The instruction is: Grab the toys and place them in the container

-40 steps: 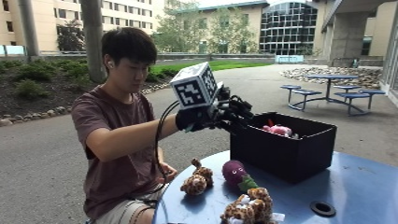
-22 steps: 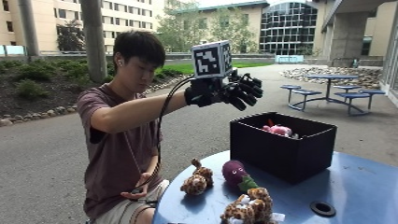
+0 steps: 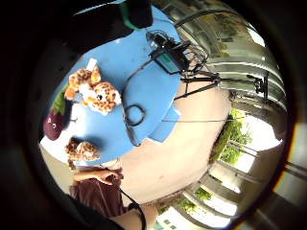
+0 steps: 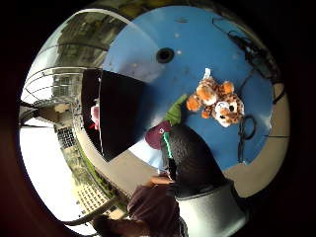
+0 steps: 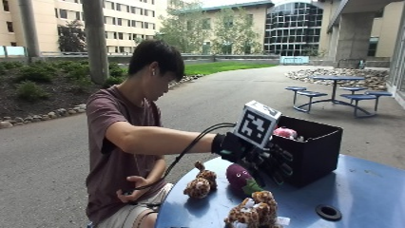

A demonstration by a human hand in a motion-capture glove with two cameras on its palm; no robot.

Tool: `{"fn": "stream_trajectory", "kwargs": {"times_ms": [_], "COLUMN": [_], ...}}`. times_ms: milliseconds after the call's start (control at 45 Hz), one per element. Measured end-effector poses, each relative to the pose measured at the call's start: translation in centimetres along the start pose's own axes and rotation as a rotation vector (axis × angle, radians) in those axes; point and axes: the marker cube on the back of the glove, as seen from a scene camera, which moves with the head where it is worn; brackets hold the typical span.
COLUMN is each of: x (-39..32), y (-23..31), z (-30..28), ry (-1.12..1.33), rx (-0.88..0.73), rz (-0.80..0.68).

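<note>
Lowered from above the container point(image 5: 313, 147), gloved right hand point(image 5: 269, 159) nears eggplant toy point(image 5: 239, 175) on worktop point(image 5: 354, 190) | grip spread, empty | reaching; next, close on toy.

Outdoor campus plaza: buildings point(image 5: 126, 21), paved path point(image 5: 215, 95), picnic tables point(image 5: 335, 88).

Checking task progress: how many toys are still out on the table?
3: a spotted plush near the table's edge, the eggplant toy beside the container, a leopard plush in front.
</note>
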Motion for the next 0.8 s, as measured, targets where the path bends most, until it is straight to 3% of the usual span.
{"fn": "stream_trajectory", "kwargs": {"times_ms": [156,222,356,622,800], "x": [-0.6,-0.9,-1.1,-0.6,-1.2], "y": [-3.7,-4.0,-4.6,-6.3,-6.1], "z": [12.9,15.4,16.1,16.1,15.6], "ry": [0.049,0.049,0.011,-0.215,-0.117], "rx": [-0.171,-0.153,-0.016,0.102,0.055], "rz": [-0.034,-0.091,-0.083,-0.091,-0.095]}}
